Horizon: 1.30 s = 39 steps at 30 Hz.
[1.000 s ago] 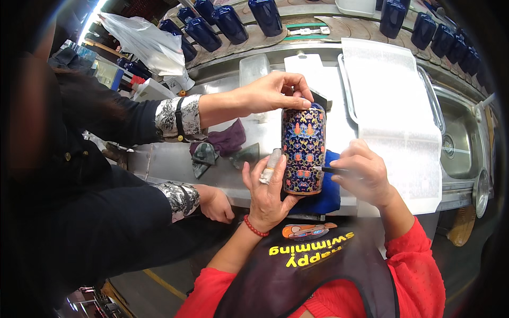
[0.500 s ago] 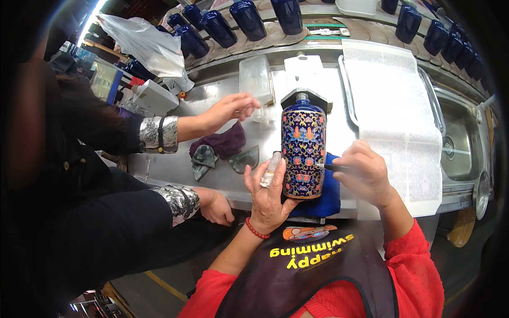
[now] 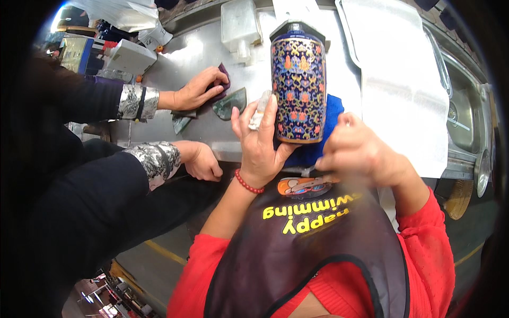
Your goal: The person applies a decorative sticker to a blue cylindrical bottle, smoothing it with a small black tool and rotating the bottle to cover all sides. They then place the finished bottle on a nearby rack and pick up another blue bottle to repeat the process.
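From afar, I see the left hand grasping a bottle, its visible face already covered in ornament, partly over a blue cloth at the steel surface, but cannot tell whether the blurred right hand nearby holds anything or what work remains.

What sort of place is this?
It looks like a workshop, perhaps for decorating bottles: a rounded, dark blue bottle with a colourful floral pattern, a shiny grey metal worktop and a grey metal sink suggest so.
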Each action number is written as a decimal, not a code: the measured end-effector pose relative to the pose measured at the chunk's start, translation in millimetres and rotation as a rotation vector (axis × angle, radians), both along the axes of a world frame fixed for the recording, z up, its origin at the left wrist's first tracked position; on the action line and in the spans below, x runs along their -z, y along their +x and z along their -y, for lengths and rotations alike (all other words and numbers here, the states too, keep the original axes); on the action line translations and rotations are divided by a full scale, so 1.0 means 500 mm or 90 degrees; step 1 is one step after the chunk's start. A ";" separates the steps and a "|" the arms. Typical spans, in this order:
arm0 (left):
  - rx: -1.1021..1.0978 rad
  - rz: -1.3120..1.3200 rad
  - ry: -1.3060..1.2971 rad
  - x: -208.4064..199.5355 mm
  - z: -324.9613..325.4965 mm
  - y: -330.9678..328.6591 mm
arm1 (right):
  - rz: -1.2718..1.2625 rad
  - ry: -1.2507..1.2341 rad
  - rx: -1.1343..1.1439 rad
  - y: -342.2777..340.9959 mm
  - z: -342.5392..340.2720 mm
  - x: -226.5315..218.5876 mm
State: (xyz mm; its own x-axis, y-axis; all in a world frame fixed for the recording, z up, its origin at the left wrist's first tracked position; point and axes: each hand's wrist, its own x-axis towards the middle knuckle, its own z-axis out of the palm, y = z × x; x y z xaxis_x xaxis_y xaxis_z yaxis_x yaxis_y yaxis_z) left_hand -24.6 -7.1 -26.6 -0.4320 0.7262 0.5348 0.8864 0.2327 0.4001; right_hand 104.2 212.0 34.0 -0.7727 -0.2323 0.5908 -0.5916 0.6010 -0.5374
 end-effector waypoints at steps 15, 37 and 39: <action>-0.002 0.003 -0.018 -0.022 -0.004 0.009 | -0.116 0.024 0.174 -0.006 0.018 0.004; 0.026 -0.078 0.056 -0.025 0.026 0.053 | 0.193 -0.392 0.233 -0.019 -0.015 0.024; 0.031 -0.090 0.058 -0.025 0.029 0.056 | 0.189 -0.399 0.231 -0.021 -0.014 0.025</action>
State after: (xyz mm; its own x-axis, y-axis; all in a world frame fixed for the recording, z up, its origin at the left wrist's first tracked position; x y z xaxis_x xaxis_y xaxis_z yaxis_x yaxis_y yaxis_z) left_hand 3.5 -21.5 -14.3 -0.3131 0.6902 0.6524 0.9448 0.1568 0.2876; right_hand 93.9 219.1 21.8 -0.8827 0.3744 0.2840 -0.1936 0.2610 -0.9457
